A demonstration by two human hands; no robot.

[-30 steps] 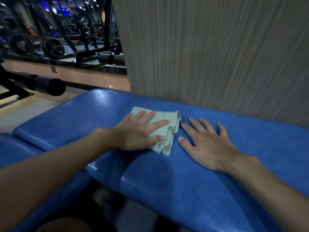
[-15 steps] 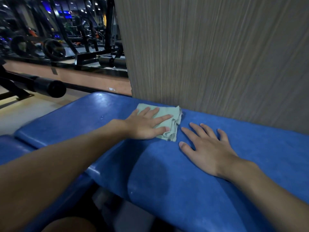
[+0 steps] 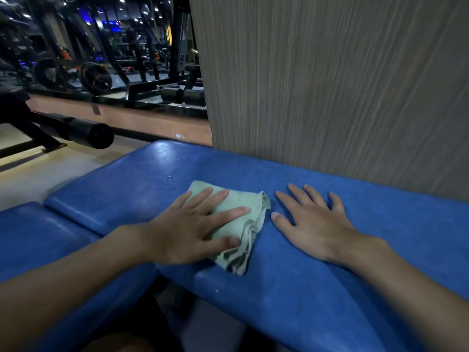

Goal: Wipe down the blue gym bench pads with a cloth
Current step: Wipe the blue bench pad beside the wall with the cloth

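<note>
The left hand (image 3: 187, 227) lies palm down on a pale green crumpled cloth (image 3: 239, 200), pressing it against the long blue padded bench surface (image 3: 330, 288). Its fingers (image 3: 228, 213) are straight and spread apart, pointing toward 2 o'clock, and the thumb stretches along the cloth's near edge. The cloth sits just left of the picture's centre, close to the front edge of the surface. Its bunched folds stick out past the fingertips at 3 and 5 o'clock of the hand, and the lowest corner reaches the pad's rounded front edge.

The right hand (image 3: 314, 229) rests palm down on the bare blue surface at 3 o'clock of the cloth, just beside it but not touching it. Its fingers (image 3: 286, 207) are straight and fanned apart, pointing toward 11 o'clock, flat on the pad. Both forearms are bare and come in from the lower corners.

A second blue pad (image 3: 38, 237) sits at 9 o'clock of the left hand, set apart from the main one by a narrow gap. A grey wood-grain wall panel (image 3: 330, 85) rises directly behind the surface from 12 to 2 o'clock. At 10 o'clock a black cylindrical foam roller (image 3: 91, 135) juts over the pale floor (image 3: 38, 179). Beyond it, at 11 o'clock, dark gym frames and black round weight plates (image 3: 95, 78) stand in dim light.
</note>
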